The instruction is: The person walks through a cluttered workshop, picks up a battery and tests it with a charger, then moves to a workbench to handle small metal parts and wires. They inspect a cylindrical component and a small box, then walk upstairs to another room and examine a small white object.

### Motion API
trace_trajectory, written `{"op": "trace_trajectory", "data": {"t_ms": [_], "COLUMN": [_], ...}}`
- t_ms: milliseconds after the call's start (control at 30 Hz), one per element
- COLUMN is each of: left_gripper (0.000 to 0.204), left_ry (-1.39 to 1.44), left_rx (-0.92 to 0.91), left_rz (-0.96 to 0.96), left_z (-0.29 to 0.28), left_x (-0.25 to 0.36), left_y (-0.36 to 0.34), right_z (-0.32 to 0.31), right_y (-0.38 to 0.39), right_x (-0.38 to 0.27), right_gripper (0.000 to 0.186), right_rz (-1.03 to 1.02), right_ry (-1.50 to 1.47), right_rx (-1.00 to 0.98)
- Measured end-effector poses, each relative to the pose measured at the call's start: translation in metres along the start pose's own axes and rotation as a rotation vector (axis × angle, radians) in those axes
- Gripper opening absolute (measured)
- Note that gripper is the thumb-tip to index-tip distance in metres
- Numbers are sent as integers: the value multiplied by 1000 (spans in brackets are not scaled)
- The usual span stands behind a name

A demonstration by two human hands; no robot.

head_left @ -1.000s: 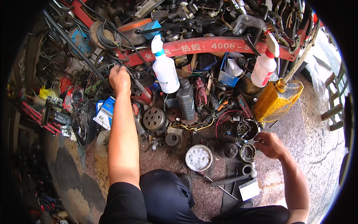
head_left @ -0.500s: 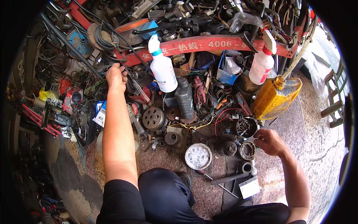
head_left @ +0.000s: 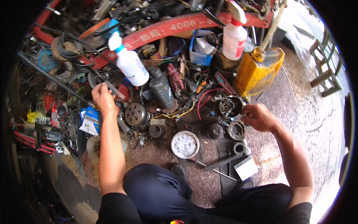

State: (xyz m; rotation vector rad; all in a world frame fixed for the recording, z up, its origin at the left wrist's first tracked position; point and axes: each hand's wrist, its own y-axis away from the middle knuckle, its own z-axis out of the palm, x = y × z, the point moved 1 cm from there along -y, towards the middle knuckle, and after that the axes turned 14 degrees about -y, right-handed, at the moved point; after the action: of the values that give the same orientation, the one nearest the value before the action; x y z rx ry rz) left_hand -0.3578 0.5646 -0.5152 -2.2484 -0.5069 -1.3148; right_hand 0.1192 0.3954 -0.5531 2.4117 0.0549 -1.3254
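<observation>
My left hand [head_left: 104, 98] reaches into the clutter at left, fingers curled beside a bundle of thin grey rods or wires [head_left: 113, 89]; what they grip is hidden. My right hand [head_left: 257, 117] has bent, closed fingers beside a round can of small metal pieces [head_left: 229, 106] and above a ringed metal part [head_left: 236, 130]; its grip is unclear. Near my hands lie a perforated metal disc [head_left: 135, 114], a white spray bottle [head_left: 132, 68], a dark grey bottle [head_left: 161, 87], blue-and-white boxes [head_left: 90, 119] and a shallow round tin of whitish material [head_left: 185, 145].
A red frame [head_left: 156, 33] crosses behind piled parts. A pink-white spray bottle [head_left: 233, 44] and yellow jerrycan [head_left: 259, 74] stand at right, near a green rack [head_left: 326, 65]. A hammer [head_left: 223, 162], long rod [head_left: 216, 171] and small carton [head_left: 247, 168] lie on the floor.
The view has shifted, so the scene appears further left and tilted. My left hand is lower in the picture, still among the wires; my right hand has risen slightly beside the can.
</observation>
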Motion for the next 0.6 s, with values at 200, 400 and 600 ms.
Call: {"op": "trace_trajectory", "data": {"t_ms": [200,400,600], "left_gripper": [9,19,42], "left_ry": [61,-385,-574], "left_rx": [-444,-1043,-1377], "left_rz": [5,-169,-294], "left_z": [-3,7,17], "left_x": [-36,-84,-110], "left_y": [70,137,179], "right_z": [-4,-4,-9], "right_y": [6,15,21], "right_x": [7,16,27], "right_gripper": [24,24,23], "right_rz": [-10,35,87], "right_ry": [24,6,26], "right_rx": [22,10,8]}}
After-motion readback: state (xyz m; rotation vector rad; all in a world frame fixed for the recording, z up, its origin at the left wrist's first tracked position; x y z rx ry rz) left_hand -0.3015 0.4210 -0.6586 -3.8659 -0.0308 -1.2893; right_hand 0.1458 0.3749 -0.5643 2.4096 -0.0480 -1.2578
